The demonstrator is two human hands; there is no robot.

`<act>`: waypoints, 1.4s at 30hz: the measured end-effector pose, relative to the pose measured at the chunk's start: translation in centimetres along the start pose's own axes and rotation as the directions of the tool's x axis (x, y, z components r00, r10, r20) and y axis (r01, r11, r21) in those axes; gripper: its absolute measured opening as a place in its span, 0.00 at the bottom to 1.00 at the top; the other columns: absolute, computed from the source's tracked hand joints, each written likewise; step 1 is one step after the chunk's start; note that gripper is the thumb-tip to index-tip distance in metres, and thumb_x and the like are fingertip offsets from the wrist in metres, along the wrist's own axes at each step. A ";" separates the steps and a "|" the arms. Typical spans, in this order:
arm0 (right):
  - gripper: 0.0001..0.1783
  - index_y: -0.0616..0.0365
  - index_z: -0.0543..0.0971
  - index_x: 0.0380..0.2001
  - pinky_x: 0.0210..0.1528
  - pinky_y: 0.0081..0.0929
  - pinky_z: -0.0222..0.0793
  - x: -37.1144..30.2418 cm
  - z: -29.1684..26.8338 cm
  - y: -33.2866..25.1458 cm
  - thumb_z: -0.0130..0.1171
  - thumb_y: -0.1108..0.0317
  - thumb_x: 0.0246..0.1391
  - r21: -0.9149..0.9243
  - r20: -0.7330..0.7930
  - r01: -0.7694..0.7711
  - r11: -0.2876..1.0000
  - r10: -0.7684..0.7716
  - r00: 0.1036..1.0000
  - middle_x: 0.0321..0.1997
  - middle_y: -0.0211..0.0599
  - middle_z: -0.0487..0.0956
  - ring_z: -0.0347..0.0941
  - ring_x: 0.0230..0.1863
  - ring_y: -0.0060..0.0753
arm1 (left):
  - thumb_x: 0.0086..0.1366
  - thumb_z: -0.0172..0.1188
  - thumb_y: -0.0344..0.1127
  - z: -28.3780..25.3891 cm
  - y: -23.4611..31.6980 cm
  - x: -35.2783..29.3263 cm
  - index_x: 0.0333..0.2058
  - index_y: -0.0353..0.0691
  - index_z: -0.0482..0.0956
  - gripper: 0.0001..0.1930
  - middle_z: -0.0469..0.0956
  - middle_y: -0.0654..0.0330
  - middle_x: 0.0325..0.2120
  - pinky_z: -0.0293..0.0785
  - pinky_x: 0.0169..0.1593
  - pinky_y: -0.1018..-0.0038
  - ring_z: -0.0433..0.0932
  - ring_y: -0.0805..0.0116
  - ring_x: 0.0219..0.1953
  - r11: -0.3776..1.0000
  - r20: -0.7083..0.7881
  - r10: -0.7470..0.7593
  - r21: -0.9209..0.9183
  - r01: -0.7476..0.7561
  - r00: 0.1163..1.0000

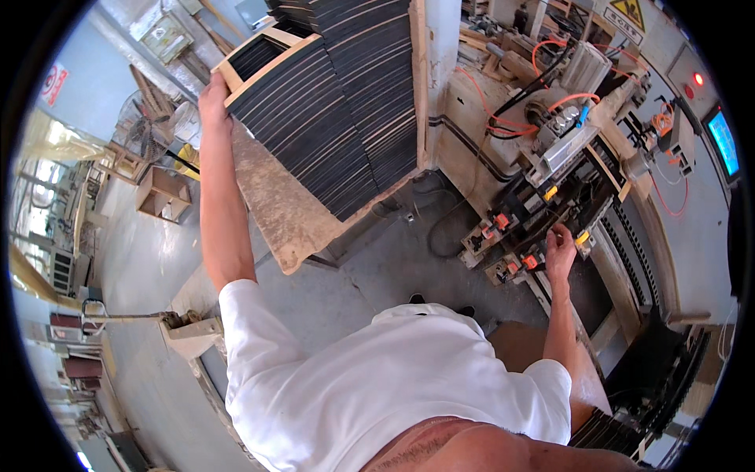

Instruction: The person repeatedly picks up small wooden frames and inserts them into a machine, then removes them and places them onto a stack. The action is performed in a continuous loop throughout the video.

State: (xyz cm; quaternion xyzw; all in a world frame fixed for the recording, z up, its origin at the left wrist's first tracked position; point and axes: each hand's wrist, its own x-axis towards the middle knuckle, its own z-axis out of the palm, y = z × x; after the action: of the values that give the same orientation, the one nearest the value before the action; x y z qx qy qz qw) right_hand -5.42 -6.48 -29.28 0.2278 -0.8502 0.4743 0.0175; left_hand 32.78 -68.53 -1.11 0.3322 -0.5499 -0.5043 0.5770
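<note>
A tall stack of dark, thin-edged pieces (314, 118) stands on a worn board (287, 208) at the upper left. On its top lies a pale wooden frame (271, 67) with a dark opening. My left hand (213, 102) reaches out to the stack's far left corner, its fingers closed round the end of that frame. Over the near end of a machine (562, 169) on the right is my right hand (560, 248), loosely curled with its fingers somewhat apart. Nothing shows in it. Close by are a yellow part (582, 237) and orange-and-black clamps (529, 262).
Orange and black hoses (515, 130) run over the machine. A lit blue screen (722, 141) and a red lamp (698, 79) are at the far right. Behind my left arm stand a fan (140, 130) and a wooden box (163, 194). A chain track (629, 252) borders the machine.
</note>
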 end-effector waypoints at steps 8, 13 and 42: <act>0.13 0.61 0.78 0.45 0.44 0.25 0.72 -7.6 -2.9 1.2 0.59 0.73 0.56 -0.026 -0.169 -0.132 0.991 0.126 0.977 0.39 0.38 0.81 0.77 0.39 0.26 | 0.69 0.43 0.40 -1.7 -6.6 -11.7 0.57 0.23 0.63 0.25 0.67 0.44 0.56 0.74 0.56 0.56 0.70 0.51 0.55 0.999 -0.326 -0.017 -0.046 0.002 0.945; 0.11 0.56 0.78 0.41 0.34 0.32 0.72 -9.0 -9.2 -1.8 0.60 0.70 0.53 -0.170 -0.297 -0.058 0.984 0.005 0.955 0.34 0.41 0.79 0.77 0.33 0.42 | 0.68 0.51 0.44 -9.5 -29.0 -28.4 0.46 0.31 0.72 0.20 0.77 0.50 0.37 0.80 0.37 0.64 0.79 0.57 0.38 0.988 -0.203 -0.150 0.014 0.157 0.968; 0.15 0.53 0.79 0.45 0.47 0.33 0.71 -39.8 -54.0 2.2 0.61 0.61 0.56 -0.329 -0.903 -0.871 0.365 0.148 0.403 0.42 0.36 0.82 0.77 0.46 0.33 | 0.67 0.56 0.41 37.6 -24.4 -56.4 0.43 0.38 0.77 0.13 0.80 0.61 0.38 0.77 0.40 0.75 0.79 0.72 0.37 0.744 0.772 -0.602 0.450 0.494 0.203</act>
State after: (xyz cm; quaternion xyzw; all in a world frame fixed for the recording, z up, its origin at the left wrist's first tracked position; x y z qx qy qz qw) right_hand 19.28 53.19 -11.14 -0.3441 -0.8888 0.0684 0.2951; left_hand -2.53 -15.30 -34.37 0.2180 -0.6357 -0.7396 -0.0366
